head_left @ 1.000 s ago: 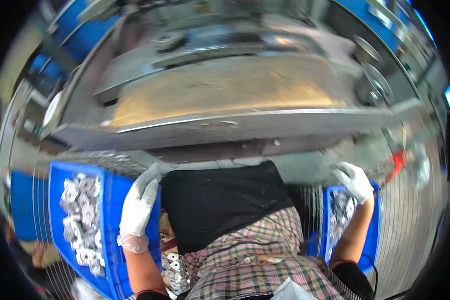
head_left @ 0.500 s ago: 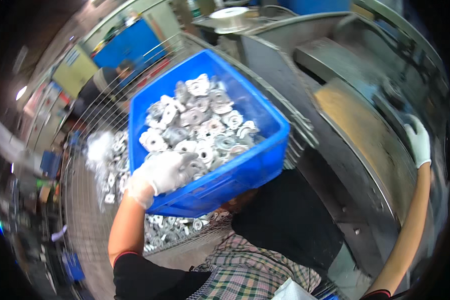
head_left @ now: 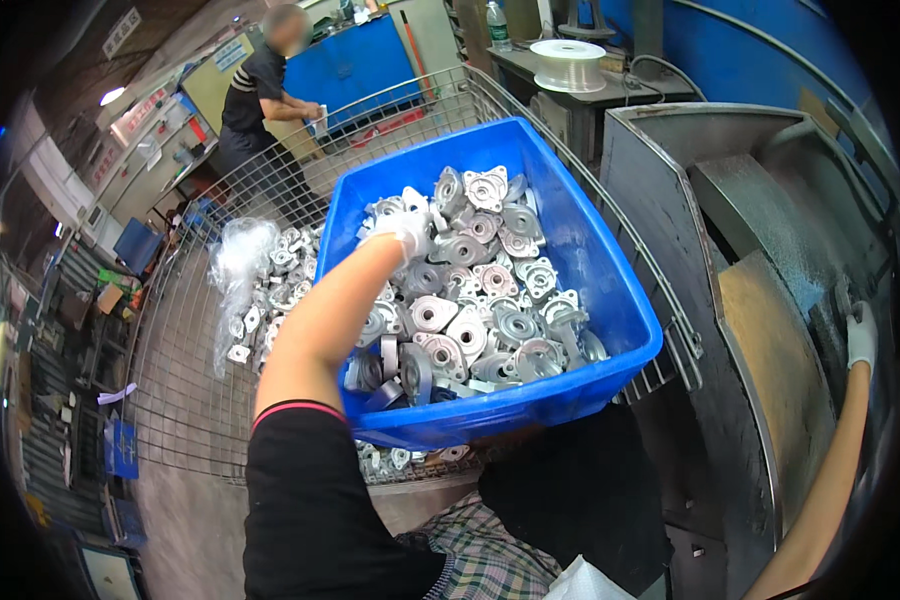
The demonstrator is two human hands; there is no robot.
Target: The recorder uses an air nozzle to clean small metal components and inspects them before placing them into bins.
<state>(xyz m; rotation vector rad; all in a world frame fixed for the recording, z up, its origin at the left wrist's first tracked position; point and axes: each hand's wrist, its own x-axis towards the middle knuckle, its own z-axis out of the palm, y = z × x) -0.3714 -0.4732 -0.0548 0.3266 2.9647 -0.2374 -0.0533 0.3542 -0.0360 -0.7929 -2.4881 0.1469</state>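
Observation:
A blue plastic bin (head_left: pixel 490 418) in front of me holds a heap of silver-grey metal castings (head_left: pixel 467 330), many with a round hole and flanged ears. My left hand (head_left: pixel 402 230), in a white glove, reaches over the near left rim and touches the castings at the bin's far left. Its fingers are mostly hidden among the parts. At the far right, my gloved right hand (head_left: pixel 861 340) is at a dark part inside a grey metal machine housing (head_left: pixel 715 270). Those fingers are bent close together; what they hold, if anything, I cannot make out.
The bin sits in a wire mesh cage (head_left: pixel 195 370), with more castings and a clear plastic bag (head_left: pixel 242 262) at its left. A spool (head_left: pixel 568 66) and a bottle (head_left: pixel 497 26) stand on a bench behind. Another person (head_left: pixel 260 100) stands at the back left.
My left hand has moved from the bin's near left rim deeper in, over the castings on the far left. My right hand stays at the machine, its fingers now closer together. The view has turned.

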